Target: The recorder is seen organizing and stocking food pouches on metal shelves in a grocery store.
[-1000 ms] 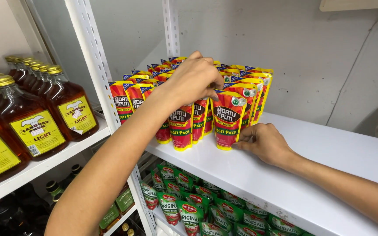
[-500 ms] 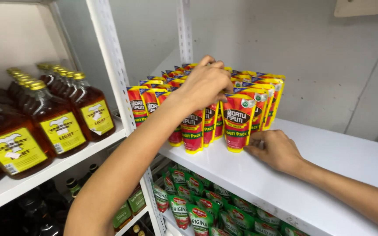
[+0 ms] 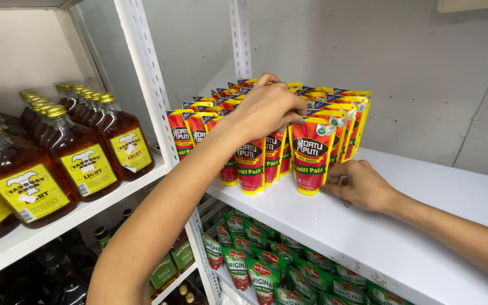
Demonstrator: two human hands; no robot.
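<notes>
The left hand (image 3: 266,107) reaches across the tops of the red and yellow stand-up sauce pouches (image 3: 312,152) that stand in rows on the white metal shelf (image 3: 402,226), toward its back left corner beside the perforated white upright post (image 3: 148,96). Its fingers are curled and pressed down over the pouch tops, gripping the upper edges of the middle rows rather than pinching 1 pouch alone. The right hand (image 3: 360,185) rests on the shelf surface at the foot of the front right pouch, its fingers held together and touching that pouch's lower edge; whether the thumb is behind the pouch I cannot tell.

To tidy the block well, I would judge that the upper hand should hold the tops steady while the lower hand slides the base square to the shelf's front edge, since these soft pouches tip easily when pushed from 1 end only.

On the neighbouring shelf to the left stand amber glass bottles with gold caps and yellow labels (image 3: 80,152). Below, green and red pouches (image 3: 255,271) fill the lower shelf.
</notes>
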